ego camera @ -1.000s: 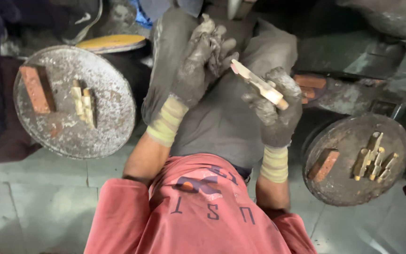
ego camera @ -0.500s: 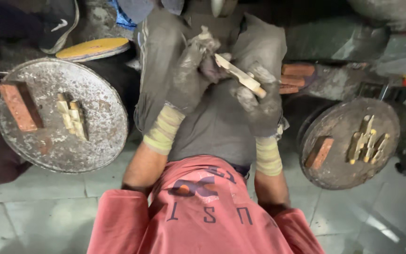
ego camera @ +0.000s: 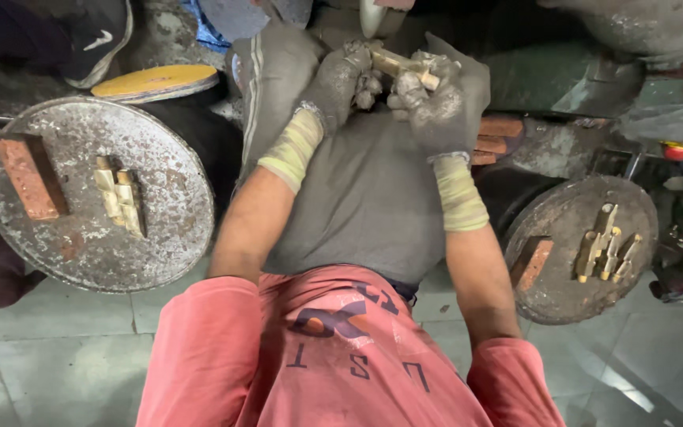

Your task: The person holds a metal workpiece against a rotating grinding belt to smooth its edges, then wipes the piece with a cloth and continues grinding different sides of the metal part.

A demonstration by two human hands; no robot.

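Head view, looking down. Nearest the camera is your red printed shirt (ego camera: 333, 364), with both bare forearms running away from it over a grey cloth (ego camera: 365, 198) spread across your lap. Pale tiled floor (ego camera: 57, 372) shows at the lower corners.

To your left lies a large round metal disc (ego camera: 88, 229), speckled and worn. It carries a red brick piece (ego camera: 29, 175) near its far left edge and a small cluster of brass parts (ego camera: 120, 196) near its middle, well apart from the brick. To your right lies a smaller dark round disc (ego camera: 571, 277), bearing a second brick piece (ego camera: 533, 263) and, beside it, several brass rods (ego camera: 606, 245) laid side by side.

Farther out, both hands wear dirty grey gloves with pale cuffs. Your right hand (ego camera: 436, 111) has its grip closed around a short brass bar (ego camera: 405, 65), which lies tilted across the glove at the far end of your lap. Your left hand (ego camera: 337, 79) has curled fingers touching the bar's left end; whether they clasp it cannot be told.

Beyond the left disc sits a yellow disc (ego camera: 156, 81), and past it a dark shoe (ego camera: 92, 35).
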